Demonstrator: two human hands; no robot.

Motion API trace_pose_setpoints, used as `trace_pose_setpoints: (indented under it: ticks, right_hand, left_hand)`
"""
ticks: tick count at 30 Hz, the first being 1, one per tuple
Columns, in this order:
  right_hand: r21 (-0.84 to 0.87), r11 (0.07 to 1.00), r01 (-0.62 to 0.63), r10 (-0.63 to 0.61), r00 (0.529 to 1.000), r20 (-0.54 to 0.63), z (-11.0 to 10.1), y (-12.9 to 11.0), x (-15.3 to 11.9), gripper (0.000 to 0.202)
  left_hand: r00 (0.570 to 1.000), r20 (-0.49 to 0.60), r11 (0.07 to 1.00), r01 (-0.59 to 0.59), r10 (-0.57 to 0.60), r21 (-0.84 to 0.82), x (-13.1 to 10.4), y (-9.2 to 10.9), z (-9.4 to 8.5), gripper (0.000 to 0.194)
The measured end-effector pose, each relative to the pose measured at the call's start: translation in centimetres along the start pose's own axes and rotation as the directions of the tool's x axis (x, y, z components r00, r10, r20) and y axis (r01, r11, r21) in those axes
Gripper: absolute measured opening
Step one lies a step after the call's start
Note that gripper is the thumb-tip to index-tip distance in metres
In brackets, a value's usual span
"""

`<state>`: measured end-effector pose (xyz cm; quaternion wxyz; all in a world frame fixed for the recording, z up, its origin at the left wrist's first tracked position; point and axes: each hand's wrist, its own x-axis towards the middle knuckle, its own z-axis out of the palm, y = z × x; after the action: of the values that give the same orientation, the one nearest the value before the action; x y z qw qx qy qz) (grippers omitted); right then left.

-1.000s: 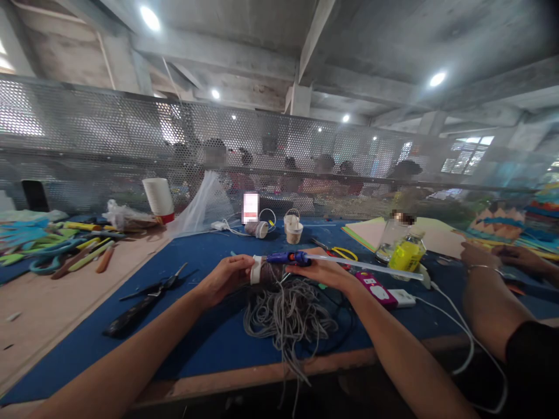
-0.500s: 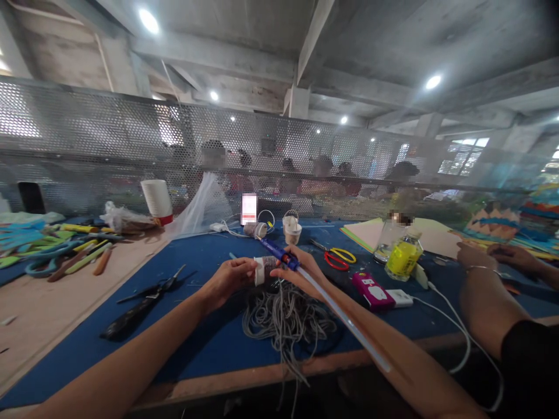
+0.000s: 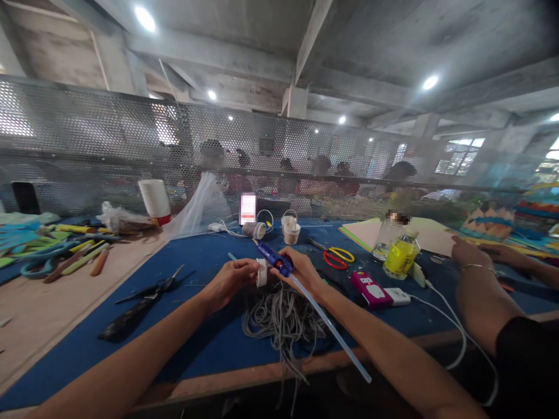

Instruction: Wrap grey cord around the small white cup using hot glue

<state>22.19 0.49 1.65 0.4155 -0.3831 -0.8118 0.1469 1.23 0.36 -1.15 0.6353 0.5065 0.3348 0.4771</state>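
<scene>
Glue gun [image 3: 269, 254] in R hand [image 3: 302, 271]

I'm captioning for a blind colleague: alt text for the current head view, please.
A person's left hand holds a white-rimmed piece, and the right hand grips a blue glue gun with a clear glue stick. Below them, grey cord lies heaped on a blue work surface.

Craft workshop: glue gun [image 3: 269, 254], scissors [image 3: 326, 251]
</scene>
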Motion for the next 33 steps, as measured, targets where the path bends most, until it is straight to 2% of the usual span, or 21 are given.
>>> trace_pose_setpoints:
  ticks: [13, 25, 33]
  right_hand:
    - [0.13, 0.989, -0.067, 0.065, 0.998, 0.017, -0.5, 0.4, 0.2, 0.023]
    - [0.105, 0.994, 0.009, -0.006, 1.0, -0.022, 0.0, 0.1, 0.6, 0.023]
    - [0.101, 0.995, -0.019, 0.024, 0.998, -0.052, -0.3, -0.2, 0.6, 0.024]
  left_hand:
    - [0.999, -0.012, 0.994, 0.048, -0.047, 0.095, -0.6, 0.4, 0.9, 0.021]
    - [0.999, 0.03, 0.987, 0.013, -0.018, 0.161, -0.6, 0.3, 1.0, 0.022]
    - [1.0, 0.004, 0.985, 0.004, -0.004, 0.17, -0.7, 0.7, 1.3, 0.025]
